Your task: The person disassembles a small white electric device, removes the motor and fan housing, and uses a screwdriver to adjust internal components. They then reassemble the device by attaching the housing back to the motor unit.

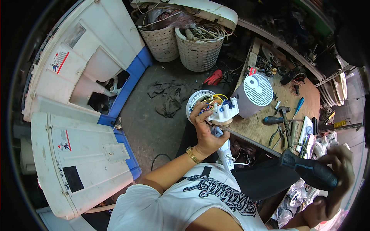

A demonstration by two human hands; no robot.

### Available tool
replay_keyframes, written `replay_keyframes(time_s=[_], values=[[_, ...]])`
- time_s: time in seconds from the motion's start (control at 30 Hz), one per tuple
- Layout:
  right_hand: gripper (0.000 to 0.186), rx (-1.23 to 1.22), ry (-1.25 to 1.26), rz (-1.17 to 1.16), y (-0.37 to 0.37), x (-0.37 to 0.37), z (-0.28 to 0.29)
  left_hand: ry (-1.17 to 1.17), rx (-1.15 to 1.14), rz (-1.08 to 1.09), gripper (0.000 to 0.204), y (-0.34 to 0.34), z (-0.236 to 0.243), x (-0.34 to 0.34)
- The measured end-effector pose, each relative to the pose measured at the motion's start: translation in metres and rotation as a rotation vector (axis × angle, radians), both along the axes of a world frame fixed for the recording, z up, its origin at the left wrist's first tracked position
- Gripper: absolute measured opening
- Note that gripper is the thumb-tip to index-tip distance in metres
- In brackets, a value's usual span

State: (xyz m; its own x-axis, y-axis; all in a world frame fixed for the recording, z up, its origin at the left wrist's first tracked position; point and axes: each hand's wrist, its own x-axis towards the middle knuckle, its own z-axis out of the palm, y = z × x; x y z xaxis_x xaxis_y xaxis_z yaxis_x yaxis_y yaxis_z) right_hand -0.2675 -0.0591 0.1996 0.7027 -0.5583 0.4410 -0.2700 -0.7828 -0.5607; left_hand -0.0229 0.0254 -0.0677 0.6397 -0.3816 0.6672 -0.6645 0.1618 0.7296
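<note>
My left hand is closed round a round white appliance base, held up near the front edge of the bench. Its inside is exposed: coloured wires, a coppery part like a motor winding and a white plastic bracket. At the lower right, close to the camera, my right hand grips a dark screwdriver handle; its shaft cannot be made out. Just beyond the base, a white cylindrical housing with a grille top stands on the bench. Below the base is a white power strip.
On the wooden bench lie a hammer, pliers, a stubby screwdriver and a blue-handled screwdriver. White baskets of cables stand behind. Large white-and-blue panels rise at left; dark cloth lies on the floor.
</note>
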Motion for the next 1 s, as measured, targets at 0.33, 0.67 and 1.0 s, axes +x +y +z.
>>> replay_keyframes(time_s=[0.33,0.67,1.0], values=[[0.056,-0.097,0.172,0.086,-0.007,-0.017,0.007,-0.009,0.013,-0.004,0.074,0.001,-0.001,0.001],[0.05,-0.156,0.024,0.038,0.001,0.014,0.002,0.013,0.044,-0.015,0.076,0.001,0.002,0.002],[0.041,-0.141,-0.045,0.07,0.004,0.021,0.004,-0.036,0.102,-0.031,0.078,0.004,0.0,0.002]])
